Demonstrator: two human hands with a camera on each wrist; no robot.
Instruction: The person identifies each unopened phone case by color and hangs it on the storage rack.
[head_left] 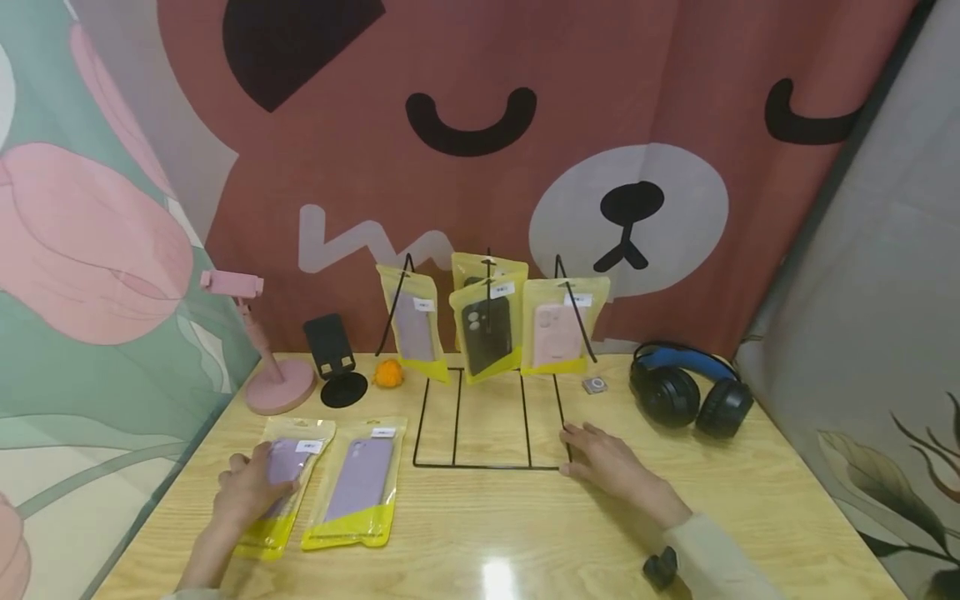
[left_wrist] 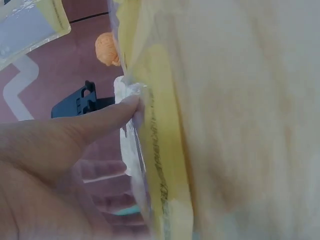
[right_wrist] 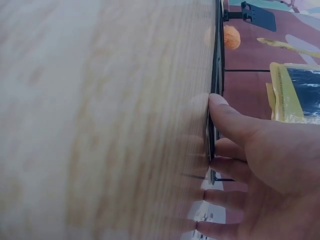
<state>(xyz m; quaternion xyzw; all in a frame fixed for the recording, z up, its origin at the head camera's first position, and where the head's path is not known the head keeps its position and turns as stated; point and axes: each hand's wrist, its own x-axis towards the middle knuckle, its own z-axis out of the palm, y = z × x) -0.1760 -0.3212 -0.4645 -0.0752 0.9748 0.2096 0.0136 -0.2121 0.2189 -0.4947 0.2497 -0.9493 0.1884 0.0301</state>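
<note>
My left hand (head_left: 246, 492) rests on the left of two yellow-edged pouches, a packaged purple phone case (head_left: 291, 457) flat on the table. In the left wrist view its thumb touches the pouch and the fingers reach out fairly straight. Beside it lies another packaged purple phone case (head_left: 362, 475), untouched. My right hand (head_left: 611, 462) is at the right side of a black wire display rack (head_left: 491, 467), its thumb and extended fingertips touching the frame and tabletop. From the rack's hooks hang packaged phone cases: purple (head_left: 414, 325), black (head_left: 487, 329) with another pouch behind, and pink (head_left: 558, 332).
Along the back left stand a pink phone stand (head_left: 280, 387), a black phone stand (head_left: 333, 346) and a small orange ball-like item (head_left: 388, 374). Black-and-blue headphones (head_left: 690, 396) lie at the right, near a small grey square item (head_left: 595, 385). A patterned curtain (head_left: 465, 200) hangs behind the table.
</note>
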